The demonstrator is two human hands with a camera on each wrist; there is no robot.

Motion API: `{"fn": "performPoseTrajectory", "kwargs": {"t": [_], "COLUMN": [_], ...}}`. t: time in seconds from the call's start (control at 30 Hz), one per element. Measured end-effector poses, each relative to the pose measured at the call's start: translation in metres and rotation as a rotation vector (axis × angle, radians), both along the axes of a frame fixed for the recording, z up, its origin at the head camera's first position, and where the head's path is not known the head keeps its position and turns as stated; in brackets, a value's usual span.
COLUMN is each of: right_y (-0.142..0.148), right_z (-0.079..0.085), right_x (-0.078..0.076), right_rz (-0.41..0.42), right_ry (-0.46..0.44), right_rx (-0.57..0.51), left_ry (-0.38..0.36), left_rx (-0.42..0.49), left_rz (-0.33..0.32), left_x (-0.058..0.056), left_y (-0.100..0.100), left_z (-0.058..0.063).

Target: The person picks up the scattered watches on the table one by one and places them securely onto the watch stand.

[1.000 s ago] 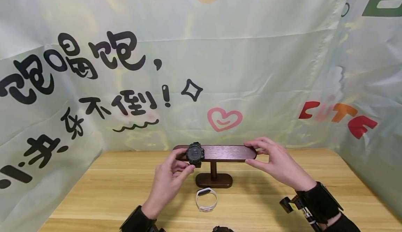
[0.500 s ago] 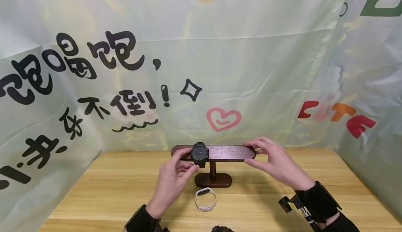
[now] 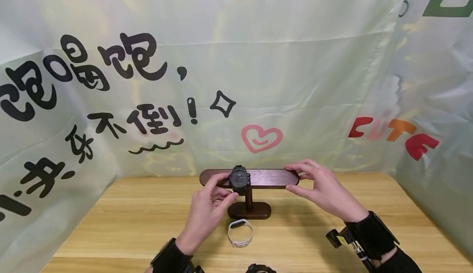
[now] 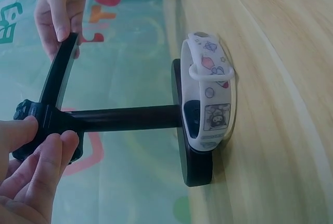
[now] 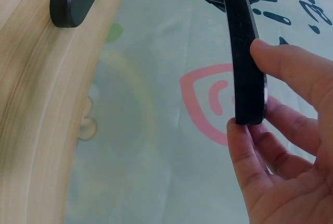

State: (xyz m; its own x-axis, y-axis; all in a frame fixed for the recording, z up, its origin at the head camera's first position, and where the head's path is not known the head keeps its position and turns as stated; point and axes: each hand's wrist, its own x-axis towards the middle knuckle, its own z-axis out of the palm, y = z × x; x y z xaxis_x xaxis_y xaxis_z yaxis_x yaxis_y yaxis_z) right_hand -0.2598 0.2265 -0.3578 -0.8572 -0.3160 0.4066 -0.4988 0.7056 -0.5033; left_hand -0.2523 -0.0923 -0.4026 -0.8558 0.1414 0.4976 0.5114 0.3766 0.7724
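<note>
A black digital watch (image 3: 239, 179) sits looped round the bar of a dark wooden T-shaped watch stand (image 3: 271, 178), left of the bar's middle. My left hand (image 3: 207, 209) pinches the watch between thumb and fingers at its left and lower sides. In the left wrist view, the thumb and fingertips lie on the watch (image 4: 44, 127). My right hand (image 3: 325, 189) grips the right end of the bar, thumb below and fingers above in the head view. The right wrist view shows thumb and fingers round that bar end (image 5: 248, 96).
On the wooden table (image 3: 148, 219), a white patterned fitness band (image 3: 240, 232) stands just in front of the stand's base (image 3: 249, 210). Another black watch (image 3: 260, 268) shows partly at the bottom edge. A printed cloth (image 3: 314, 80) hangs behind the table.
My left hand has slid the watch along the bar to the right, toward the middle. My right hand keeps its grip on the bar end. The head view has shifted slightly.
</note>
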Motion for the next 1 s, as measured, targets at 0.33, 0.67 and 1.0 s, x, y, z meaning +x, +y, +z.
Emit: {"fn": "performPoseTrajectory", "kwargs": {"t": [0.33, 0.67, 1.0], "right_y": [-0.0006, 0.0007, 0.0005], "right_z": [0.0014, 0.002, 0.0013], "right_x": [0.0012, 0.0004, -0.0003], "right_rz": [-0.005, 0.007, 0.02], "right_ry": [-0.014, -0.015, -0.02], "right_rx": [-0.009, -0.01, -0.023], "left_ry": [0.023, -0.013, -0.014], "left_rx": [-0.005, -0.025, -0.044], "left_rz": [-0.004, -0.019, -0.027], "left_x": [-0.0015, 0.0012, 0.0045], "left_y": [-0.0002, -0.0018, -0.0052], "left_z": [-0.0033, 0.0012, 0.0032]}}
